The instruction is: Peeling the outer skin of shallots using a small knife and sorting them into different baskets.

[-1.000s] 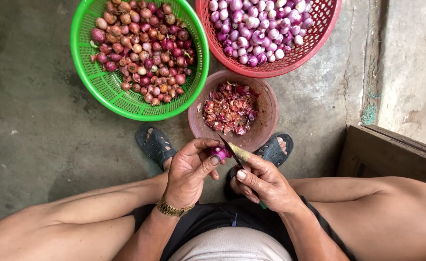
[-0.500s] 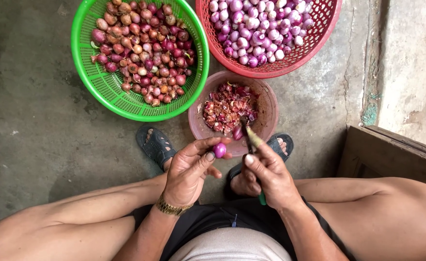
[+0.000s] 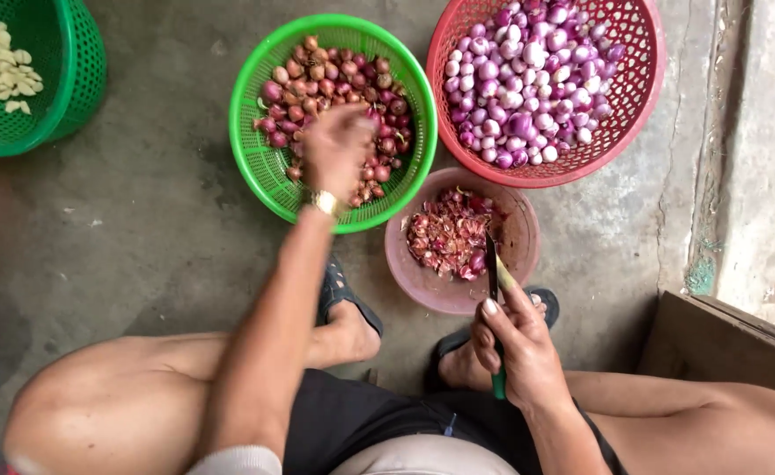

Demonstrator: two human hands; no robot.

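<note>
My left hand reaches into the green basket of unpeeled shallots; it is blurred, so whether the fingers hold a shallot is unclear. My right hand grips a green-handled knife, blade pointing up over the pink bowl of shallot skins. A red basket at the top right holds peeled purple shallots.
A second green basket with peeled garlic cloves stands at the top left. My feet in sandals rest on the concrete floor. A wooden board and a raised concrete step lie to the right.
My left hand has left the knife and moved up into the green basket; the shallot it held is no longer in it. The view shifted left, showing the garlic basket.
</note>
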